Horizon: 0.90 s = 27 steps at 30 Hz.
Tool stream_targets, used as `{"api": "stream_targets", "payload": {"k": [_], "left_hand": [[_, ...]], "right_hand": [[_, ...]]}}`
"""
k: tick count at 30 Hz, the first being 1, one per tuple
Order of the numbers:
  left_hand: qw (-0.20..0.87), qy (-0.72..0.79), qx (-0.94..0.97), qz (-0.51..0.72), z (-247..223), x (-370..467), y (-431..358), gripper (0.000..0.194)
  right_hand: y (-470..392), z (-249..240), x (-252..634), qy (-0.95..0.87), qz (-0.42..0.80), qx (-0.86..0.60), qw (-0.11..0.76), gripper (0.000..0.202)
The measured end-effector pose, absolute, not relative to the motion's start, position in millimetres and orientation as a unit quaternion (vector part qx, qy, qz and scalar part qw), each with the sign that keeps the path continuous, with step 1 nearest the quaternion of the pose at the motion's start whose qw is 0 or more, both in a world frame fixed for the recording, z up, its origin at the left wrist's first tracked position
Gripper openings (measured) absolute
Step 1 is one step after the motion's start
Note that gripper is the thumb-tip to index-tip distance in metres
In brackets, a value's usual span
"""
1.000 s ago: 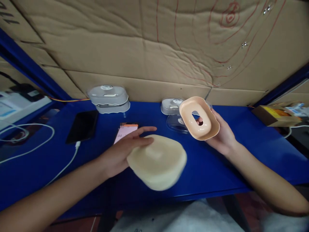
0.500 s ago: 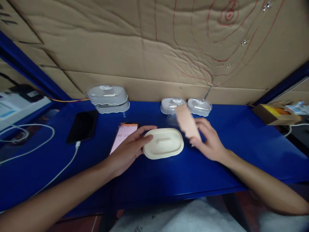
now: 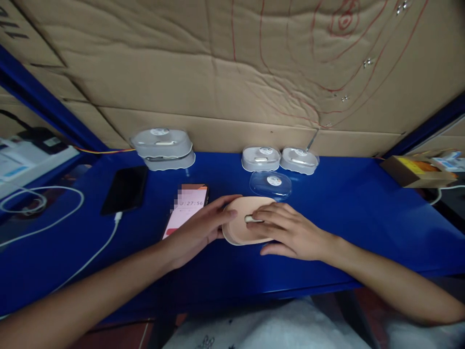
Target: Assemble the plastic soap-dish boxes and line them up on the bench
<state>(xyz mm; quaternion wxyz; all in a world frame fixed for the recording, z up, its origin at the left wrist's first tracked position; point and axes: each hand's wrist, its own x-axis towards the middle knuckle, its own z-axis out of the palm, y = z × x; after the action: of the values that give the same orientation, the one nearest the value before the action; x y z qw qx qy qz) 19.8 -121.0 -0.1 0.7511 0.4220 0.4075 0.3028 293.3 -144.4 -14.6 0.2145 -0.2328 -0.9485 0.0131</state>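
Note:
My left hand [image 3: 203, 228] is closed on the left end of a cream oval tray [image 3: 232, 242], its thumb over the rim. A peach-coloured oval sheet [image 3: 238, 230] lies inside the tray, and the tray's raised cream bar [image 3: 250, 219] pokes up through a gap in the sheet. My right hand [image 3: 286, 228] rests on the sheet's right part with fingers stretched out flat, covering that end. Just behind the tray lies a clear plastic lid [image 3: 259, 182] with a round white sticker.
Two lidded grey oval boxes [image 3: 260, 160] stand side by side at the back, and a stack of two [image 3: 162, 150] is further left. A lit phone [image 3: 187, 208] lies by my left wrist. A black phone [image 3: 123, 190] has a white cable [image 3: 105, 249]. An open carton [image 3: 410, 172] is at right.
My right hand has moved left and brought the peach sheet down into the cream tray; its fingers have flattened. The clear lid is now uncovered. My left hand keeps hold of the tray.

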Motion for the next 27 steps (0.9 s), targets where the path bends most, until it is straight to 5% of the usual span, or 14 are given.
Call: {"api": "stream_targets", "payload": {"k": [6,12,17,22,27], "left_hand": [[0.73,0.441,0.411,0.322,-1,19,-115,0.051],[0.75,0.443,0.428,0.242,2,20,-118,0.051],[0.767,0.428,0.42,0.227,0,20,-118,0.046],[0.789,0.425,0.338,0.288,0,22,-113,0.025],[0.774,0.457,0.278,0.338,1,23,-110,0.023]], "right_hand": [[-120,-13,319,-0.895,0.008,-0.38,0.236,0.056],[-93,-30,343,-0.853,0.023,-0.502,0.138,0.068],[-99,-24,336,-0.828,0.111,-0.502,0.225,0.059],[-117,-12,320,-0.747,0.383,-0.437,0.323,0.053],[-128,-12,314,-0.843,0.291,-0.354,0.281,0.052]]}}
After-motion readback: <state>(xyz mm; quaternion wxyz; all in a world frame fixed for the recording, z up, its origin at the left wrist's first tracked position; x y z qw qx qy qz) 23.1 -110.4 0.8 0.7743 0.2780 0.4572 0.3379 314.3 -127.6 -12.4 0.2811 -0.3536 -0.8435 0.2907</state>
